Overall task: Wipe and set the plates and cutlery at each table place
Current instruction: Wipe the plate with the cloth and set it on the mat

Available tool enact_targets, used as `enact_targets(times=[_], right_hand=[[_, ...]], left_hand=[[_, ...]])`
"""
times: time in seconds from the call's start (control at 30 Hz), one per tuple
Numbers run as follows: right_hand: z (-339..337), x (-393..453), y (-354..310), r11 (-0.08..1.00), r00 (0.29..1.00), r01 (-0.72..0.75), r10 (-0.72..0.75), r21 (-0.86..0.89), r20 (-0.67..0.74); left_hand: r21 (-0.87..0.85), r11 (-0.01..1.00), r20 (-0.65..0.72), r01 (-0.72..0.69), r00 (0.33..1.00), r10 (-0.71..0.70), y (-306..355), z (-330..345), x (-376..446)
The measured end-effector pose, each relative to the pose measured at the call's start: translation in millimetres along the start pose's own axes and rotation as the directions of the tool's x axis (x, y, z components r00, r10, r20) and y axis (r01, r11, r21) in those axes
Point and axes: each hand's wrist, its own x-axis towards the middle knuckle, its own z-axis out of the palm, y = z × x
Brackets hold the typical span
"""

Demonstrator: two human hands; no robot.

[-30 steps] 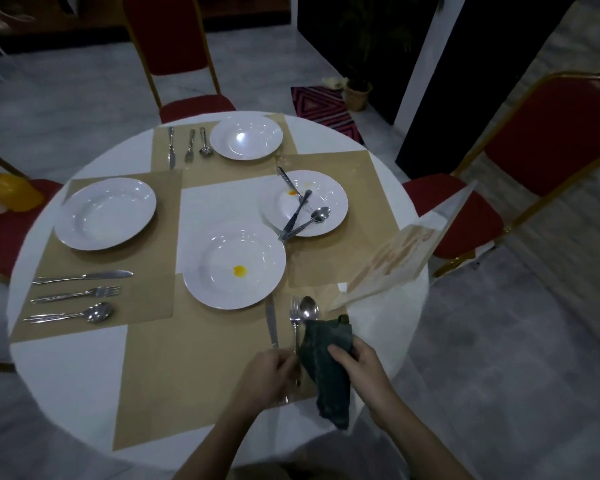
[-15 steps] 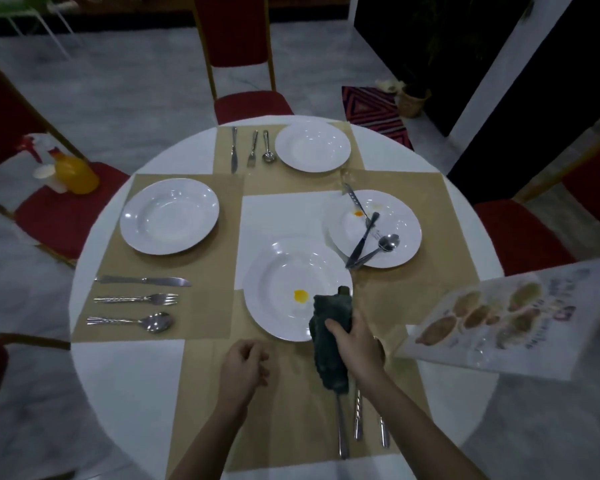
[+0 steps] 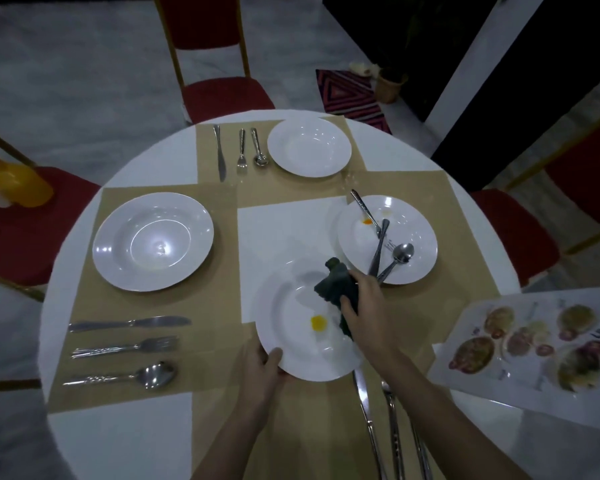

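Observation:
My left hand (image 3: 261,367) grips the near rim of a white plate (image 3: 291,327) that carries a yellow stain (image 3: 318,323). My right hand (image 3: 364,306) holds a dark cloth (image 3: 336,284) over that plate's right side. A second soiled plate (image 3: 416,233) to the right holds a knife, fork and spoon (image 3: 395,258) crossed on it. Clean plates stand at the left (image 3: 153,241) and far (image 3: 309,146) places. Cutlery sets lie at the left place (image 3: 125,348), the far place (image 3: 240,150) and beside my right forearm (image 3: 392,427).
The round white table (image 3: 125,441) carries tan placemats (image 3: 84,306). A picture menu (image 3: 534,344) lies at the right edge. Red chairs stand at the far side (image 3: 222,95), left (image 3: 18,230) and right (image 3: 513,233). A yellow spray bottle (image 3: 18,183) sits on the left chair.
My left hand moved forward and took the stained plate's near rim. My right hand carried the cloth up over the plate. The view shifted closer over the table.

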Motion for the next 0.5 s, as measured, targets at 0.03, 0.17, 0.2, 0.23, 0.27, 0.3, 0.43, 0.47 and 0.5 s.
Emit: enact_targets(times=[0.03, 0.17, 0.2, 0.23, 0.27, 0.3, 0.43, 0.47, 0.5], right_hand=[[5, 3, 0, 0.998, 1.0, 0.023, -0.023, -0.067, -0.006], [31, 1, 7, 0.878, 0.985, 0.124, -0.054, -0.463, 0.162], [38, -1, 8, 0.84, 0.977, 0.136, -0.028, -0.525, 0.209], [46, -4, 9, 0.816, 0.971, 0.149, -0.015, -0.559, 0.238], [53, -6, 9, 0.803, 0.964, 0.168, -0.013, -0.572, 0.265], [57, -7, 9, 0.799, 0.957, 0.184, -0.013, -0.572, 0.289], [53, -13, 15, 0.779, 0.897, 0.361, -0.139, -0.513, 0.42], [47, -17, 18, 0.752, 0.856, 0.451, -0.212, -0.48, 0.472], [40, -19, 21, 0.714, 0.807, 0.54, -0.287, -0.447, 0.516]], left_hand=[[0.008, 1.0, -0.006, 0.0, 1.0, 0.0, -1, -1, 2], [-0.009, 0.999, 0.01, 0.044, 0.999, -0.044, -5, -2, 3], [-0.007, 0.999, 0.01, 0.054, 0.998, -0.054, -7, -2, 4], [-0.006, 0.998, 0.009, 0.058, 0.998, -0.057, -8, -2, 4], [-0.011, 0.998, 0.006, 0.055, 0.998, -0.055, -8, -1, 5], [-0.011, 0.998, 0.0, 0.056, 0.998, -0.056, -7, 0, 6], [-0.027, 0.997, -0.021, 0.075, 0.997, -0.076, -18, 2, 13], [-0.029, 0.997, -0.024, 0.07, 0.997, -0.071, -18, 2, 13], [-0.029, 0.997, -0.02, 0.067, 0.997, -0.068, -19, 1, 12]])
